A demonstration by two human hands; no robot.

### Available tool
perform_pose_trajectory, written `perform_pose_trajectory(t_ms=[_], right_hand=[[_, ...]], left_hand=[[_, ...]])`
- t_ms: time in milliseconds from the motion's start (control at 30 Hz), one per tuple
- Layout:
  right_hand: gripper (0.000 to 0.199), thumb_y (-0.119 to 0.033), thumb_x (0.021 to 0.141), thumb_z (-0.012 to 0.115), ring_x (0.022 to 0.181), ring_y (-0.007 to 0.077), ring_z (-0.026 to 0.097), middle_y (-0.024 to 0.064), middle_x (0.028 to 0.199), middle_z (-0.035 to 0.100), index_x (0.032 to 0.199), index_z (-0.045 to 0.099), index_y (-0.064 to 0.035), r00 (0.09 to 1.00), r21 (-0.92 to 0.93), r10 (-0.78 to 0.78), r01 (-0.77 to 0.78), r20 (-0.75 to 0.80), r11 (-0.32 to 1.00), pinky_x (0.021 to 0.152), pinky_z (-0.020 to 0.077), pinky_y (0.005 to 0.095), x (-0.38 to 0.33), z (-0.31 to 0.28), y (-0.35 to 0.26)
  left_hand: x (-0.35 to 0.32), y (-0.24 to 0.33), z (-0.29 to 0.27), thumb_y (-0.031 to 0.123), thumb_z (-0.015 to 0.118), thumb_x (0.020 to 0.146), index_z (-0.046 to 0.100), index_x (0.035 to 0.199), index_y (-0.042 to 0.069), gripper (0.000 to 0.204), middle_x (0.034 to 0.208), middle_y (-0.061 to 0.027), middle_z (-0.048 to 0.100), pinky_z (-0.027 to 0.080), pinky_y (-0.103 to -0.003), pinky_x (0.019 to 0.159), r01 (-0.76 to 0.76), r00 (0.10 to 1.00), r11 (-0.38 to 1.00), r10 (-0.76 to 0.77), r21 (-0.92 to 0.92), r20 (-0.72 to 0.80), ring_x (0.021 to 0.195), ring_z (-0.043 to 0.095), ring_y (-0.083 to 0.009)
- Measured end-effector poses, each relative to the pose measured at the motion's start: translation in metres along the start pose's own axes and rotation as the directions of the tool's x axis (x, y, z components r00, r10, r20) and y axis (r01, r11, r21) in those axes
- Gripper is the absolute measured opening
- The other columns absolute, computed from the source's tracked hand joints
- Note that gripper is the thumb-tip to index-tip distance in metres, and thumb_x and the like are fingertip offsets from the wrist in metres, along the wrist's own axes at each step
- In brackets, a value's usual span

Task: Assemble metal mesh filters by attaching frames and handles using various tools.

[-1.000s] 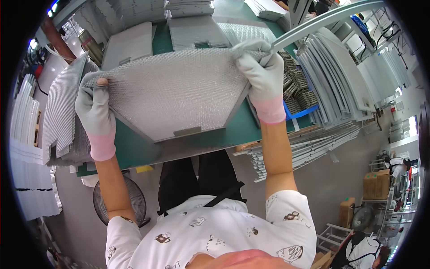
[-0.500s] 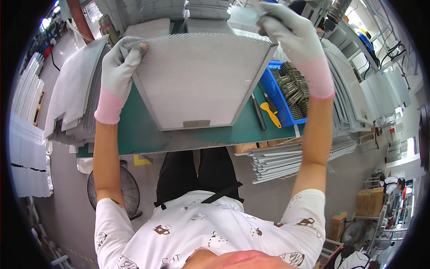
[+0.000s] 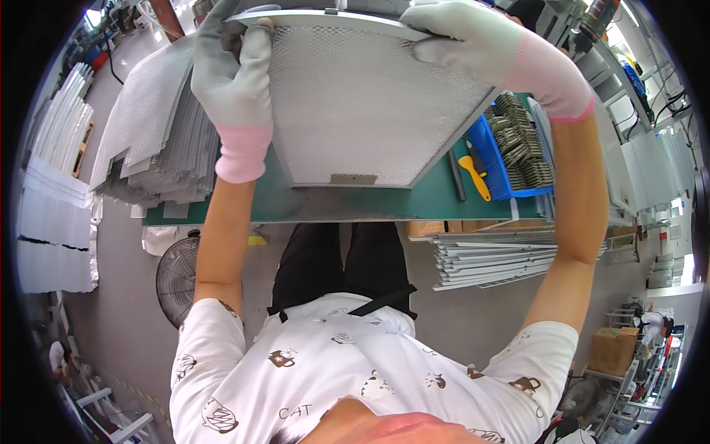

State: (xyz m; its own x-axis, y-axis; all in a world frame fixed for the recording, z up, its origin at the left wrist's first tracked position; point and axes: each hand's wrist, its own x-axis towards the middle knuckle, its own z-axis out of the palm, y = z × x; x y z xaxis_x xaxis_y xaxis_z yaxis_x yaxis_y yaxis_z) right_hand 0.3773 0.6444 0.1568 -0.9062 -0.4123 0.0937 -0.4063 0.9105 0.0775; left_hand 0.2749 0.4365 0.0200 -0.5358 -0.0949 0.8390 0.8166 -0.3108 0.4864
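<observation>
Raised higher, both hands point(image 3: 235, 81) point(image 3: 473, 41) grip mesh filter point(image 3: 362, 111).

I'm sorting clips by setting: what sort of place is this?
Likely a factory assembly bench: stacks of grey mesh sheets, a blue bin of metal clips, and both gloved hands holding a framed metal mesh filter panel.

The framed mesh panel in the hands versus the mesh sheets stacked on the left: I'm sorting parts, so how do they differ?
The framed mesh panel has a metal rim and a small tab at its lower edge; the stacked mesh sheets look bare-edged. The panel is held up over the green table by the left hand and right hand; the sheets lie piled. Both are grey mesh.
</observation>
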Motion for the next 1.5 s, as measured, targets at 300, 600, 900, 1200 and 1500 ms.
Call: perform_pose_trajectory(t_ms=[300, 600, 900, 1200, 1500], right_hand=[[0.025, -0.02, 0.087, 0.056, 0.09, 0.0287, 0.057, 0.0156, 0.091, 0.057, 0.096, 0.059, 0.0028, 0.999, 0.292, -0.045, 0.048, -0.017, 0.955, 0.079, 0.0449, 0.0353, 0.017, 0.015, -0.025], [0.02, -0.012, 0.084, 0.059, 0.082, 0.0263, 0.054, 0.0154, 0.086, 0.054, 0.093, 0.057, 0.0065, 0.994, 0.348, -0.021, 0.059, -0.11, 0.936, 0.075, 0.0439, 0.0335, 0.013, 0.016, -0.03], [0.022, -0.011, 0.081, 0.061, 0.082, 0.0301, 0.056, 0.0163, 0.085, 0.056, 0.095, 0.06, 0.0059, 0.973, 0.201, -0.06, 0.106, -0.223, 0.974, 0.073, 0.0451, 0.0343, 0.023, 0.022, -0.022], [0.022, -0.006, 0.078, 0.059, 0.077, 0.0191, 0.061, 0.0132, 0.079, 0.064, 0.095, 0.064, 0.0067, 0.981, 0.457, 0.185, -0.143, -0.05, 0.878, 0.073, 0.0465, 0.0299, 0.023, 0.001, -0.032], [0.021, -0.007, 0.08, 0.059, 0.07, 0.0247, 0.061, 0.0182, 0.077, 0.064, 0.094, 0.063, 0.007, 0.999, 0.239, 0.041, -0.046, 0.027, 0.97, 0.069, 0.0474, 0.0342, 0.037, -0.005, -0.029]], left_hand=[[-0.012, 0.024, 0.01, 0.023, 0.059, 0.093, 0.037, 0.14, -0.001, 0.057, 0.113, -0.0119, 0.059, 0.043, -0.022, 0.084, 0.118, 0.986, 0.993, -0.118, -0.013, -0.121, 0.093, 0.054, -0.0108], [-0.018, 0.008, 0.024, 0.02, 0.057, 0.094, 0.058, 0.118, -0.004, 0.034, 0.093, -0.0017, 0.063, 0.044, -0.019, 0.075, -0.065, 0.948, 0.991, 0.099, 0.12, -0.302, 0.083, 0.055, -0.0071], [-0.017, -0.017, -0.002, 0.017, 0.057, 0.094, 0.062, 0.109, -0.004, 0.027, 0.091, -0.0013, 0.064, 0.046, -0.02, 0.07, 0.148, 0.962, 0.989, -0.139, 0.019, -0.236, 0.081, 0.055, -0.0058], [0.003, -0.024, -0.006, 0.017, 0.058, 0.094, 0.054, 0.124, -0.004, 0.037, 0.106, -0.0012, 0.064, 0.046, -0.019, 0.082, 0.312, 0.948, 0.833, -0.307, -0.458, 0.087, 0.09, 0.058, -0.0065], [0.011, -0.005, -0.015, 0.02, 0.059, 0.093, 0.048, 0.13, -0.003, 0.045, 0.099, 0.0011, 0.062, 0.042, -0.019, 0.085, 0.243, 0.97, 0.854, -0.213, -0.459, 0.117, 0.094, 0.055, -0.0052]])
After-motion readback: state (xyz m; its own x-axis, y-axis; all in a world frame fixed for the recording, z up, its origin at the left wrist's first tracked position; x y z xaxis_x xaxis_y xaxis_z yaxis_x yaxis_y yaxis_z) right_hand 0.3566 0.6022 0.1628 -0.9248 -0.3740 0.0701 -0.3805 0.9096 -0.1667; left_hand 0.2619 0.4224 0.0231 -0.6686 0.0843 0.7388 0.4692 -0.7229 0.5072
